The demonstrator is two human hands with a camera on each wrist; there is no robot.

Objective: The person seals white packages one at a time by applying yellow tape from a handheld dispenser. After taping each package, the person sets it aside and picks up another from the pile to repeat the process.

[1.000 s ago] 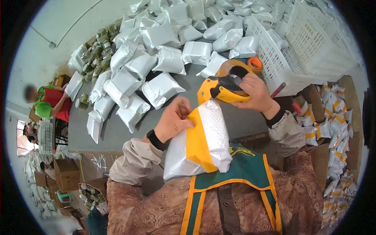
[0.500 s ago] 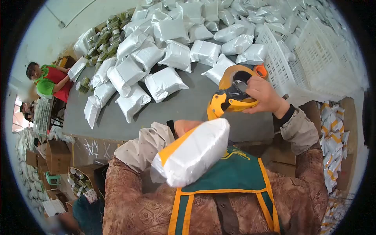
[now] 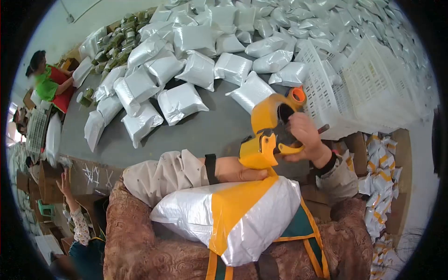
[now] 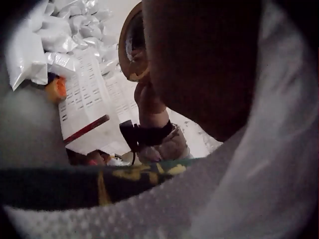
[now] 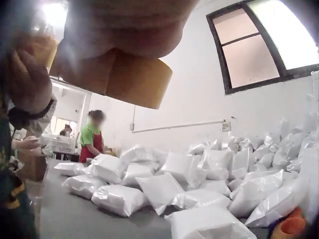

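Observation:
A puffy silver-white mailer bag [image 3: 184, 212] lies tilted over the lap, a wide band of yellow tape [image 3: 235, 207] running across it. My left hand [image 3: 231, 169] grips the bag along its far edge, the thumb near the tape and the other fingers hidden. In my right hand [image 3: 307, 135] is a yellow and black tape dispenser [image 3: 256, 150], its front end right at the bag's upper edge beside the left thumb. The large tape roll [image 5: 142, 82] on it also shows in the right wrist view.
Silver bags [image 3: 193, 39] are heaped across the grey table [image 3: 186, 140], with jars [image 3: 119, 42] at far left. White plastic crates [image 3: 322, 93] and an orange tape roll [image 3: 297, 95] stand at right. Taped bags [image 3: 380, 186] fill boxes below. Another person [image 3: 53, 84] works at left.
The bag has been lifted, turned and lowered onto the lap with the taped side facing up differently. The left hand moved to its far edge, and the dispenser came down to meet the bag.

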